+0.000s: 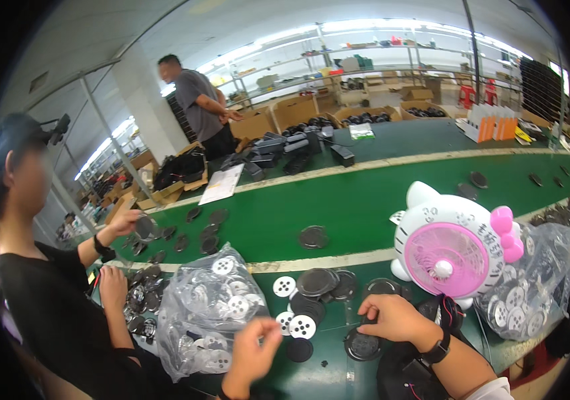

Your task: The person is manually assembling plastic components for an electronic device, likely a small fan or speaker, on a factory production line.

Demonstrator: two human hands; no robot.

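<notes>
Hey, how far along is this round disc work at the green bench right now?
Done: a few black discs lie on the green bench. In hand: right hand presses a black disc; left hand hovers by white discs. Left: two clear bags look full.

I read the work surface as deep green, crossed by pale cream stripes. The round discs lying on it are black; the smaller perforated discs are white. The cat-shaped desk fan is white with fine dark markings — its grille and bow are pink. The plastic bag is clear, showing white and grey parts. The wrist band on my right arm is black.
</notes>
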